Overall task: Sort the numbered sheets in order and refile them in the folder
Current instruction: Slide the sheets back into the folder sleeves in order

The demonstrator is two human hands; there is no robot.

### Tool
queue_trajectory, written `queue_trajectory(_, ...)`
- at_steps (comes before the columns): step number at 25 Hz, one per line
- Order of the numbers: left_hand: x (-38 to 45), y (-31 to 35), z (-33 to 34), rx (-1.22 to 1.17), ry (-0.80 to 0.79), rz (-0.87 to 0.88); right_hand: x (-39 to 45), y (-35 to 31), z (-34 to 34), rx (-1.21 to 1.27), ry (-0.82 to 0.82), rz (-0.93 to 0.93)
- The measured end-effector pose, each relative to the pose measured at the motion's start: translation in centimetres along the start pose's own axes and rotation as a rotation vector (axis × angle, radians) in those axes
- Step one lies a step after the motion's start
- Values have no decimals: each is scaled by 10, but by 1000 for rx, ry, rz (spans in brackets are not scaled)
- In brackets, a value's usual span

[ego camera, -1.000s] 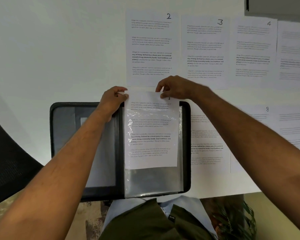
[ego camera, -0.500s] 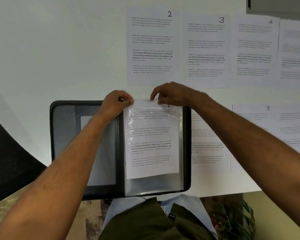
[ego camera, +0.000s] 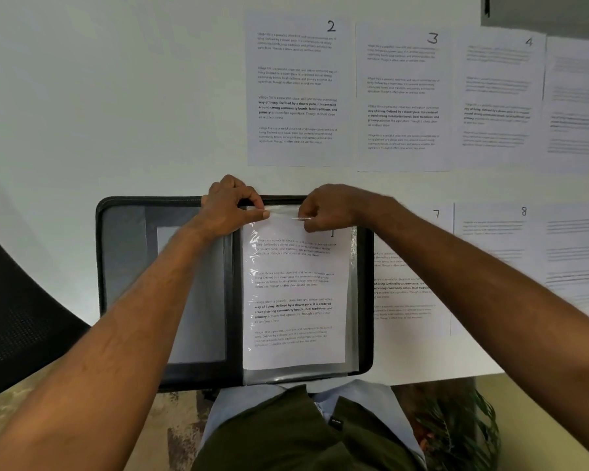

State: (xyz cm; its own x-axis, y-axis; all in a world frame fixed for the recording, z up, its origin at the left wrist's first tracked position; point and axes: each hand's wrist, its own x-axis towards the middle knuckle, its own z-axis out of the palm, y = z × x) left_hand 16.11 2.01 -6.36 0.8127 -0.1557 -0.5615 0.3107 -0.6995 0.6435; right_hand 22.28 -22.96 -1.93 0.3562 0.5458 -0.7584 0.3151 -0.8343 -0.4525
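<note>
At frame centre, left hand point(ego camera: 230, 209) and right hand point(ego camera: 327, 209) pinch the sleeve point(ego camera: 352, 300) mouth; sheet 1 point(ego camera: 296, 290) appears thin, floppy: support its top edge.

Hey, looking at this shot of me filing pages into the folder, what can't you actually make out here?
Head view:
- Number on the white sheet in the clear plastic sleeve: mostly covered by the right hand; only a stroke shows.
- White sheet marked 7: left part hidden by the black zip folder and right forearm.
- Far-right sheets: cut by the frame edge, text blurred.
- Top edge of the sleeve: partly hidden by the left hand.
</note>
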Motion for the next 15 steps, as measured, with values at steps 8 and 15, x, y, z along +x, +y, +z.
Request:
queue_trajectory(8,-5,3,2,1,29,-11,-7,5,14,5,219,-20)
queue_trajectory(15,-4,3,5,24,51,-17,-8,3,16,-102,270,-25)
